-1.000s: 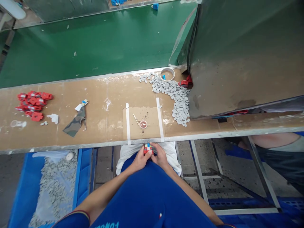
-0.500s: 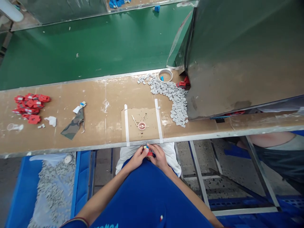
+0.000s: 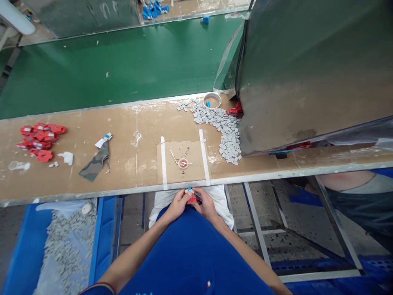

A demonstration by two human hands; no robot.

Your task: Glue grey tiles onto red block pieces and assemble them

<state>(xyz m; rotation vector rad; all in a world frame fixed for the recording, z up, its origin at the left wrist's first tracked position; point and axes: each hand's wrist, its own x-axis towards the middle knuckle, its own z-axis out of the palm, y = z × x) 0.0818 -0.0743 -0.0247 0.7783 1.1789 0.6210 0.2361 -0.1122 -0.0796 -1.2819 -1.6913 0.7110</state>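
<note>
Both hands meet just below the near edge of the table (image 3: 129, 123), over the person's lap. The left hand (image 3: 176, 204) and the right hand (image 3: 206, 203) are closed together around a small red part (image 3: 192, 198) with a bit of blue and pale colour showing on top; fingers of each hand touch it, and it sits between them, clear of the table surface. On the table right above the hands, a patch marked off by two white tape strips (image 3: 163, 162) holds a small round red-rimmed dish (image 3: 183, 163) with a thin stick (image 3: 175, 156) lying beside it. Toward the far edge and running down to the right, a heap of small grey tiles (image 3: 225, 129) spreads beside a large metal housing (image 3: 310, 69), with a roll of tape (image 3: 211, 100) near the far edge and a red part (image 3: 233, 110) tucked against the housing. Off toward the left end lies a pile of red parts (image 3: 39, 137), and between it and the taped patch a scrap of camouflage cloth (image 3: 93, 166). Under the table at the left, a blue bin (image 3: 104, 229) holds more grey tiles. Another person's arm (image 3: 340, 180) shows below the table on the right.
</note>
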